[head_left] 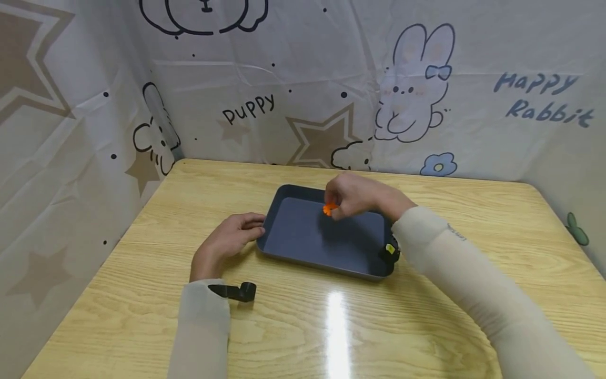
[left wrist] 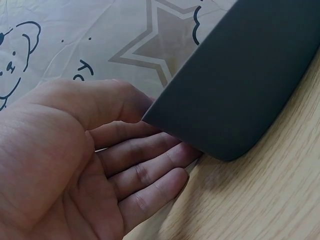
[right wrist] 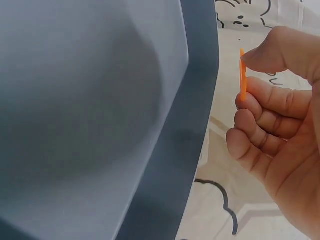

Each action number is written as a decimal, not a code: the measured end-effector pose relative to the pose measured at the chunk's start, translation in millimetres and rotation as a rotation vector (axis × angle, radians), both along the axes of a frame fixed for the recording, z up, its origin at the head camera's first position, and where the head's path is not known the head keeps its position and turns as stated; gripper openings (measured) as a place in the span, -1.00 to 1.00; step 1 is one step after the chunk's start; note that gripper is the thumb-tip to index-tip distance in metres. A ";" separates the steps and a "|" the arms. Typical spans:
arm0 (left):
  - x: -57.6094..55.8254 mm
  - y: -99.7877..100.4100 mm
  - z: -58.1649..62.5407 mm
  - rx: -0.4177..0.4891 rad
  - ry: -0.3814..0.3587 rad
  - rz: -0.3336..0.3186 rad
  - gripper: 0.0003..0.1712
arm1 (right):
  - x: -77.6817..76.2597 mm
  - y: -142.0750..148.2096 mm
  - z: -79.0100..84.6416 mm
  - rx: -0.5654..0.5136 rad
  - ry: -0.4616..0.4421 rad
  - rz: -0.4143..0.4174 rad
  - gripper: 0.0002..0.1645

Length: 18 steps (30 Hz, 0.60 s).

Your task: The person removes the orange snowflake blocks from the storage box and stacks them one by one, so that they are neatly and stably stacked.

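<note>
A dark grey rectangular baking tray (head_left: 303,231) lies on the table. At its left end my left hand (head_left: 232,237) holds the rim. In the left wrist view, the thumb (left wrist: 117,102) reaches over the edge of the tray (left wrist: 235,80), its tip hidden, while the other fingers lie along the outer wall. Over the tray's far side, my right hand (head_left: 352,195) pinches a small, flat orange piece with a notched outline (head_left: 330,209). Seen from the right wrist, this orange piece (right wrist: 243,75) stands edge-on and thin between thumb and fingers, above the tray (right wrist: 170,150).
The pale wood-grain table (head_left: 279,326) runs back to a hanging cloth (head_left: 303,79) printed with cartoon animals and stars. Black wrist-worn devices sit on both sleeves, the left one (head_left: 239,292) just over the table and the right one (head_left: 390,250) overlapping the tray's right end.
</note>
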<state>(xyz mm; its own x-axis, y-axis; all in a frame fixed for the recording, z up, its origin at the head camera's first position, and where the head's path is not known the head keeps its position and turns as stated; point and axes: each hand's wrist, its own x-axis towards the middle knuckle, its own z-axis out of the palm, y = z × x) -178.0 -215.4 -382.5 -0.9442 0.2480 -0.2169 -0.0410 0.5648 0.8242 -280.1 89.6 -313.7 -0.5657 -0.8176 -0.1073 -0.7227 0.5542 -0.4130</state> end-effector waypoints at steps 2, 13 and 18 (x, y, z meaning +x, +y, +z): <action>0.0 0.2 -0.2 0.003 -0.002 0.003 -0.48 | -0.7 4.4 -0.8 -0.008 0.011 -0.003 -0.81; 1.9 0.0 -1.3 0.003 -0.014 -0.002 -0.48 | -0.5 29.0 -1.2 -0.028 0.019 -0.056 -0.82; 0.6 -0.2 -0.5 0.001 -0.006 -0.007 -0.48 | -0.4 39.2 -0.6 -0.021 0.012 -0.088 -0.79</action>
